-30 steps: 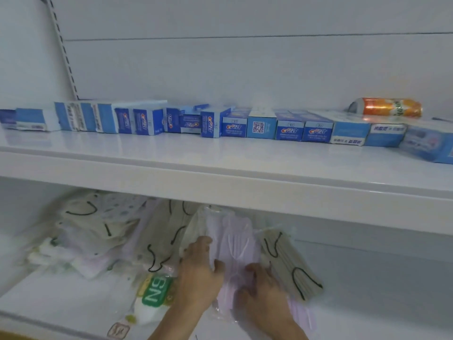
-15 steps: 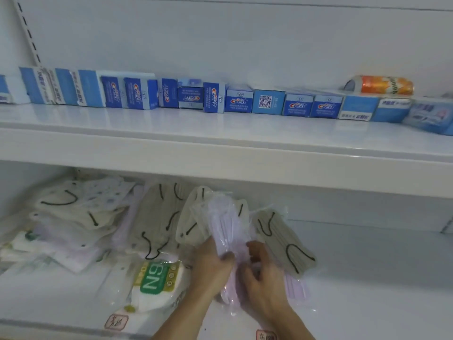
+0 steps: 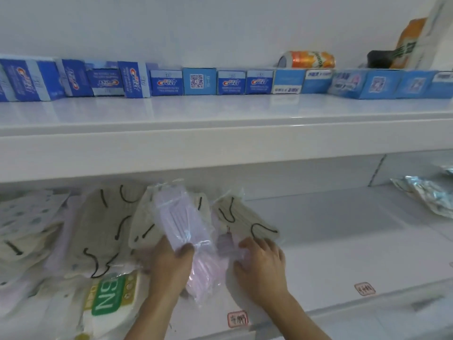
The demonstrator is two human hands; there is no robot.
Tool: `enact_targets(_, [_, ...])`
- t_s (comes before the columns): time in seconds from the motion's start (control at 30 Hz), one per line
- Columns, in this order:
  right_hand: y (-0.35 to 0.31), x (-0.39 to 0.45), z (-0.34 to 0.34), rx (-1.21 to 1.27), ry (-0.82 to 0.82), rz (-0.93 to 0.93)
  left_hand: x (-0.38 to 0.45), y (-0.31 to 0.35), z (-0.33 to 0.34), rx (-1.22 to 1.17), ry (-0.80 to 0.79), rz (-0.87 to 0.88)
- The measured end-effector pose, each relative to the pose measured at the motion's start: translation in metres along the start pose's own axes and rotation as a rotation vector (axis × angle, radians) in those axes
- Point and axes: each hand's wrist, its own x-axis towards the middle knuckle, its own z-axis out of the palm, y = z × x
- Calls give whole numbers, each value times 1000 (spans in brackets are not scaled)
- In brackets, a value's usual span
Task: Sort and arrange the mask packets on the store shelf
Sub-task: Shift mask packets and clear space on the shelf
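My left hand grips a clear packet of pale purple masks, thumb on its front, and holds it upright over the lower shelf. My right hand rests just to its right with fingers curled on another purple mask packet lying flat. A beige mask packet with black ear loops leans behind my right hand. More beige packets and white patterned packets are piled to the left. An N95 packet lies at the front left.
The upper shelf carries a row of blue toothpaste boxes, with an orange can lying on its side behind them. Silver foil packets lie at the far right of the lower shelf. Red price labels mark the shelf's front edge.
My right hand has let go of the upright purple packet and shifted right onto the flat packet. The left hand keeps its hold. The view has swung right.
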Motion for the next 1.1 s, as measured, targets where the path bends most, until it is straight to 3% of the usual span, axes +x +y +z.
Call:
enact_targets(0.1, [22,9,-8,-130,-121,41,-8,16,26,-105,-149,-38])
enact_targets(0.27, [66,30,-14,46,104,96,-13,22,74,-162,-246,-69])
enact_targets(0.5, [96,48,-58,368,333,333,-23,50,130,104,-298,-45])
enact_targets(0.6, [119,50,-93,360,462,333,-23,63,167,-26,-367,-108])
enact_targets(0.67, [130,47,-108,320,432,265,-24,69,193,-144,-416,-200])
enact_targets(0.77, [137,41,-107,245,156,51,-27,79,220,-432,-482,-408])
enact_targets(0.83, [137,36,-99,191,-2,-86,-23,81,227,-473,-489,-410])
enact_targets(0.97, [142,45,-93,386,-29,-190,-13,78,213,-278,-338,-236])
enact_targets(1.1, [166,72,-77,374,240,-42,-1,71,189,-317,-217,-246])
